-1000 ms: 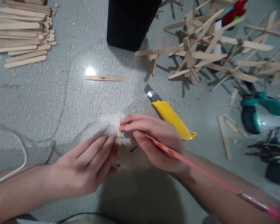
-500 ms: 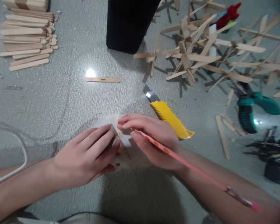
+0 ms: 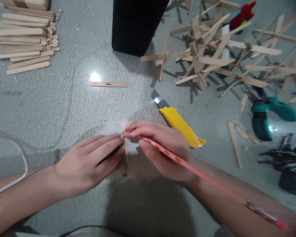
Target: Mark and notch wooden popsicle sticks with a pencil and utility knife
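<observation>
Grey textured bench (image 3: 76, 112), lit by a bright glare spot left of centre.

Head view: working stick (image 3: 126, 151) near lower centre of frame, roughly upright in the picture, between both hands and over a pale rounded sheet (image 3: 144, 164). Right hand (image 3: 169, 136): grip closed around a pink spotted pencil (image 3: 178, 160), fingertips at the stick's upper end. Pencil point hidden; contact with the wood impossible to confirm. Left hand (image 3: 86, 164): fingertips just beside the stick, at a thin dark edge, too small to identify; unable to tell whether pinched or merely pressed down.

Just right of the hands, yellow cutter (image 3: 180, 125), blade out. Above, loose stick (image 3: 109, 84) with a small dark mark mid-length. Upper left, piled sticks (image 3: 27, 41); upper right, crossed stick pieces (image 3: 202, 59). Right edge, teal-handled pliers (image 3: 261, 123).

Step in hand, as judged: marking or lining up the stick. Next move, likewise judged: calls for stick held steady, pencil kept light and close to the edge.
</observation>
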The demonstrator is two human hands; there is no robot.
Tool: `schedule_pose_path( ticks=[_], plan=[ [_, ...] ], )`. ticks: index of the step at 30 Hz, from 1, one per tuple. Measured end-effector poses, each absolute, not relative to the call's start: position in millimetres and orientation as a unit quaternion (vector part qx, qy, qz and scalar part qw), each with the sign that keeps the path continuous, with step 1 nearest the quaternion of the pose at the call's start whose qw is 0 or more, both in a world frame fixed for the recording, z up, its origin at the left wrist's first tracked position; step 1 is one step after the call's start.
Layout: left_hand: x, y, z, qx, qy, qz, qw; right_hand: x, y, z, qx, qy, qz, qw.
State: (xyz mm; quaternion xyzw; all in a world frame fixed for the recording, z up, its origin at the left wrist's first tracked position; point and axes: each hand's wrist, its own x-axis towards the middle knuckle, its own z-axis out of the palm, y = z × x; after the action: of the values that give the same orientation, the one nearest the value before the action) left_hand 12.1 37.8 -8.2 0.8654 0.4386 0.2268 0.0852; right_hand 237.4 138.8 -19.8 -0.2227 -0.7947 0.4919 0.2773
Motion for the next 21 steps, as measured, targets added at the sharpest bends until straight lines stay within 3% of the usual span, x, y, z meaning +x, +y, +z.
schedule_pose_path(
  ticks=[4,21],
  plan=[
    [10.4,35.2,-9.5,0.863,0.44,0.226,0.104,239.5,136.8,-21.9,-0.232,-0.764,0.517,0.308],
    [10.2,36.1,-9.7,0.86,0.438,0.23,0.124,242.4,137.3,-16.9,-0.224,-0.774,0.522,0.278]
  ],
)
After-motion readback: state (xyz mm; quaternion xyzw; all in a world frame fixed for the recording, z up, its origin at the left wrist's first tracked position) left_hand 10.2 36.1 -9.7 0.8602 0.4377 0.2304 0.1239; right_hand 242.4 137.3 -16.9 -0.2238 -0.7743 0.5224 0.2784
